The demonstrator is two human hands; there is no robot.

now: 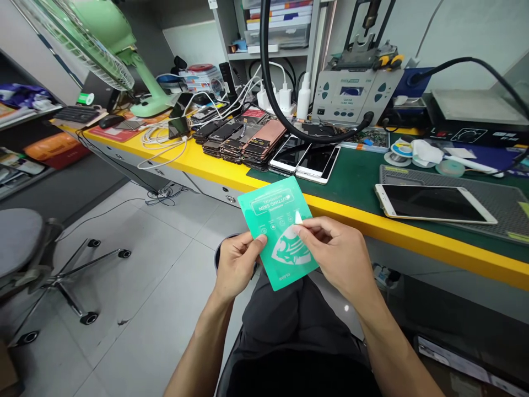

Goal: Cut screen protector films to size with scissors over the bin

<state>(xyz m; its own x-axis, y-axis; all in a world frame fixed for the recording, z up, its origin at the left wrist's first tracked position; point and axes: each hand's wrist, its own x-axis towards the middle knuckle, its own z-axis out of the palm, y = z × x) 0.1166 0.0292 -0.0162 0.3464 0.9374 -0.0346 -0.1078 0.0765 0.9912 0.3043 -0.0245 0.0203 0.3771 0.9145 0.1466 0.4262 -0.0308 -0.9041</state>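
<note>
A flat green hydrogel film packet (268, 209), printed in white with its lettering upside down to me, is held tilted above my lap. My left hand (237, 262) grips its left edge, thumb on top and fingers beneath. My right hand (336, 245) is closed at the right side of the packet, thumb and forefinger pinched over the printed face. By those fingertips shows a small white pointed piece (298, 218); whether it is a tab of the packet or a separate scrap I cannot tell.
A yellow-edged bench (413, 236) runs before me. On it lie a white phone (436, 203), more white-framed phones (318, 162) and stacks of phone parts (243, 138). A soldering station (351, 94), black hose (268, 66), green fan (144, 82) and stool (20, 240) stand around.
</note>
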